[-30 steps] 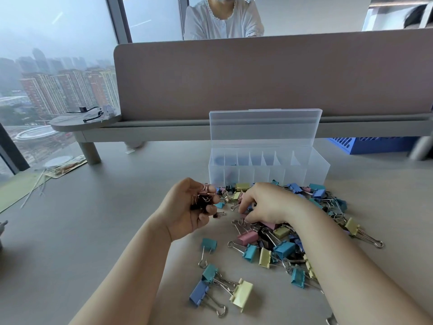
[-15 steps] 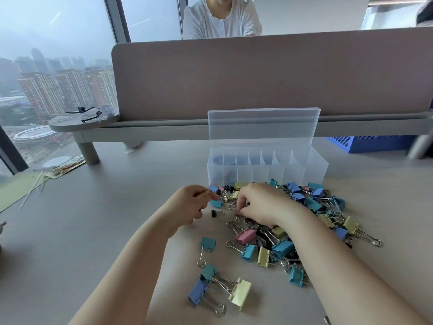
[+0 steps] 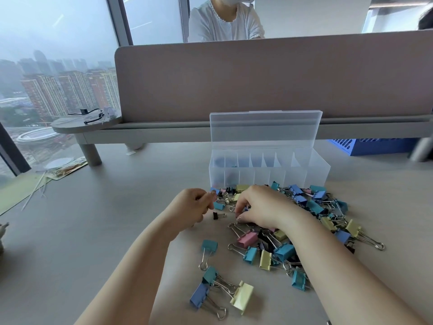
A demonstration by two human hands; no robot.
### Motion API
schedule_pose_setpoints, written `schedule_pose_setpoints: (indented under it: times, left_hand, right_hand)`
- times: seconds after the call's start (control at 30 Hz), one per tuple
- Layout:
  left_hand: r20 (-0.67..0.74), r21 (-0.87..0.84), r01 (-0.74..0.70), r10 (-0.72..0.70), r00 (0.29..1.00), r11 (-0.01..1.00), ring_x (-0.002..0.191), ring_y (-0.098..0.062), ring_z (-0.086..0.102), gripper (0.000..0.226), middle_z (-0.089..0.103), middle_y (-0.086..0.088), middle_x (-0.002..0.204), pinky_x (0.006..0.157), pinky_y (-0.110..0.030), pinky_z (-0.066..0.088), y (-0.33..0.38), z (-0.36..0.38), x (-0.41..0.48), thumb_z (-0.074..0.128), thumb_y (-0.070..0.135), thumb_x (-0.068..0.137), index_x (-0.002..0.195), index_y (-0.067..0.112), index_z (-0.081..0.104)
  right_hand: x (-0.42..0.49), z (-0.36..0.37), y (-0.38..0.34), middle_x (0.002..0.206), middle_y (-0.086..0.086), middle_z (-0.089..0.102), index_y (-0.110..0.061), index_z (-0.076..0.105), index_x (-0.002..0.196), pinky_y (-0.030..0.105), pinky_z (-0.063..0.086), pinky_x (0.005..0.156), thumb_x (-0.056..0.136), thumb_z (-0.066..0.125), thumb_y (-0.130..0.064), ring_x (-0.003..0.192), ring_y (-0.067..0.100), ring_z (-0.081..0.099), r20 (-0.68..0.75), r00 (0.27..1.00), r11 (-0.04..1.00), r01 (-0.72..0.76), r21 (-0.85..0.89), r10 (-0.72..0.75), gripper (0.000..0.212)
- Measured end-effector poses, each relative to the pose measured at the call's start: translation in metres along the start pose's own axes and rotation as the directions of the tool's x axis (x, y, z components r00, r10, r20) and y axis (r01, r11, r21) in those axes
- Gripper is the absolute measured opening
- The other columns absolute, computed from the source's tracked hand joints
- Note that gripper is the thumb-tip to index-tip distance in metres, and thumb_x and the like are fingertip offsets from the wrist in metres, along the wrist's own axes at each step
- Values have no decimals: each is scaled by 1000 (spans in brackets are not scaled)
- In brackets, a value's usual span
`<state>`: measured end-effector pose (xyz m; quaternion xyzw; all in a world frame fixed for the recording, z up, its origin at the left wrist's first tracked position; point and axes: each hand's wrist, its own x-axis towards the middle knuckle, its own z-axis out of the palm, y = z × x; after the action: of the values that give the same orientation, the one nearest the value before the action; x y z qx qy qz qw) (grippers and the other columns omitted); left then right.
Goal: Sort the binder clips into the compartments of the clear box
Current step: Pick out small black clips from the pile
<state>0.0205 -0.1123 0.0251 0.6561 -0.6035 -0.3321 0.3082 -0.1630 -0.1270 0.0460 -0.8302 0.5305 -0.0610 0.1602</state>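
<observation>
Centrally, on the pale grey desk [image 3: 93,231]: one long clear plastic box [image 3: 269,178], divided into a row of narrow compartments, with its hinged lid [image 3: 264,127] standing upright at the back. Something dark shows through the leftmost compartments; what it is cannot be told.

Heap of coloured binder clips [image 3: 315,206] in blue, teal, yellow, pink and black, with silver wire handles. It lies loose on the desk against the box's front wall and spreads toward the viewer and to the right.

Outliers:
- Small black clip [image 3: 215,215], alone between the two hands.
- Teal clip [image 3: 209,245], apart at the near left.
- Pale yellow clip [image 3: 242,297], blue clip [image 3: 199,299] and second teal clip [image 3: 209,275], nearest the viewer, handles interlaced.

Left hand [image 3: 191,207]: at the heap's left edge, fingers clenched, back of the hand to the camera. Whether it encloses anything cannot be told.

Right hand [image 3: 264,206]: on top of the heap, fingers [image 3: 242,201] curled down among small clips. Whether they grasp one cannot be told. This hand and its forearm cover the middle of the heap.

Surroundings:
- Mauve divider panel [image 3: 269,78] behind the box.
- Grey raised shelf [image 3: 164,133] along the panel's foot, its round end carrying a black cable [image 3: 91,113].
- Blue plastic basket [image 3: 375,146] under the shelf, at right.
- Person in a white top [image 3: 225,24] beyond the panel.
- Window [image 3: 58,66] at left, showing tower blocks.
- Pale green mat [image 3: 16,193] at the desk's left edge.
</observation>
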Motion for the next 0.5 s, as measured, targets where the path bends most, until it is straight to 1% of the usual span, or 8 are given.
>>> schedule_pose_setpoints:
  times: [0.07,0.1,0.17,0.23,0.33,0.4,0.43,0.5]
  left_hand:
    - [23,-82,40,-39,999,996,44,-10,39,34,50,5,61,40,-16,26,1,-1,0,45,34,98,72,15,57]
    - [32,-91,39,-36,999,995,46,-11,39,31,53,5,64,39,-15,27,0,0,0,45,31,99,76,15,59]
    - [44,-65,13,-10,999,998,48,-11,38,25,55,5,68,39,-12,29,-1,1,0,46,24,99,85,17,65]
    - [43,-13,-25,26,999,1000,48,-11,36,23,50,5,65,43,-15,30,-3,1,1,46,19,99,91,18,67]
    - [30,194,-87,82,996,977,55,-10,43,22,51,10,66,53,-22,36,-4,1,3,44,22,99,95,22,65]
    - [38,402,-125,120,992,907,74,-13,56,22,60,9,81,68,-25,46,-6,1,3,43,31,99,102,26,64]
    - [48,473,-137,129,990,871,81,-17,57,22,61,7,87,74,-29,48,-6,1,3,43,34,99,104,26,63]
    - [79,539,-156,135,988,828,82,-19,55,22,60,5,88,77,-31,48,-4,1,2,43,36,98,103,24,61]
  right_hand:
    - [1,1,1,73,-17,54,-28,70,96,22,36,54,89,65,-28,56,1,43,-4,1000,1000,-4,-2,4,8]
    - [1,2,1,72,-17,52,-28,70,95,23,36,54,90,64,-27,55,0,41,-6,1000,1000,-6,-6,6,7]
    - [2,3,0,83,-14,57,-28,69,94,24,38,58,91,63,-28,58,-1,42,-14,1000,1000,-5,-28,5,7]
    - [3,4,-1,95,-10,63,-27,68,91,24,38,58,91,62,-31,62,4,47,-39,999,999,-12,-38,10,8]
    - [6,6,0,92,-3,70,-21,65,73,26,41,60,87,65,-40,72,15,60,-140,989,999,-41,-26,37,24]
    - [10,7,2,93,1,73,-16,53,54,26,42,59,83,68,-45,76,20,66,-188,980,997,-66,-32,59,43]
    - [11,8,2,94,2,74,-15,45,50,25,41,58,81,70,-47,76,21,66,-189,979,996,-82,-47,72,51]
    - [10,9,1,76,-1,67,-17,37,52,24,35,54,79,71,-50,65,19,59,-170,982,991,-102,-86,87,55]
